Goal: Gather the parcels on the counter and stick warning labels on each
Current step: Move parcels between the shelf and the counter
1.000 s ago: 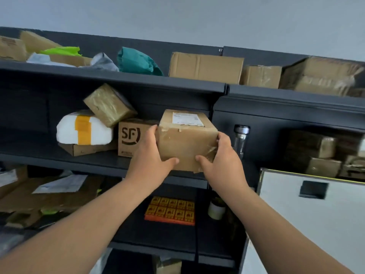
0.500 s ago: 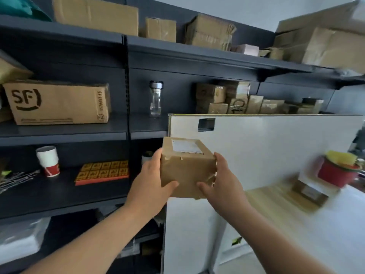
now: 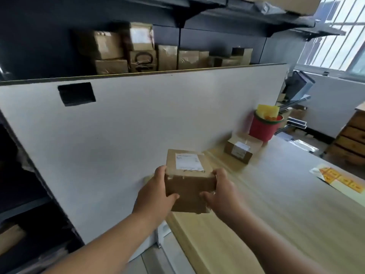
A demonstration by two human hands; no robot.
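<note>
Fingers of the left hand curl over the left edge of a brown cardboard parcel, with the thumb pressed on its near face. The right hand clasps the opposite side the same way, so the two hands grasp the parcel between them. A white shipping slip lies on top of the parcel, which is held up over the near left end of a pale wooden worktop. To the right of the parcel and well apart from it, a sheet of warning labels in yellow and orange lies flat near the worktop's far edge. Beyond the parcel and a little to the right, a second parcel with its own white slip sits on the worktop. Farther back stands a red pot with something yellow sticking out of it. Directly behind the parcel and to its left, a white panel runs along the worktop, with a dark rectangular cut-out near its upper left. Above and behind the parcel, past the panel's top edge, a dark shelf holds a row of cardboard boxes. Far off to the parcel's upper right are a barred window and, lower down, wooden drawers.
</note>
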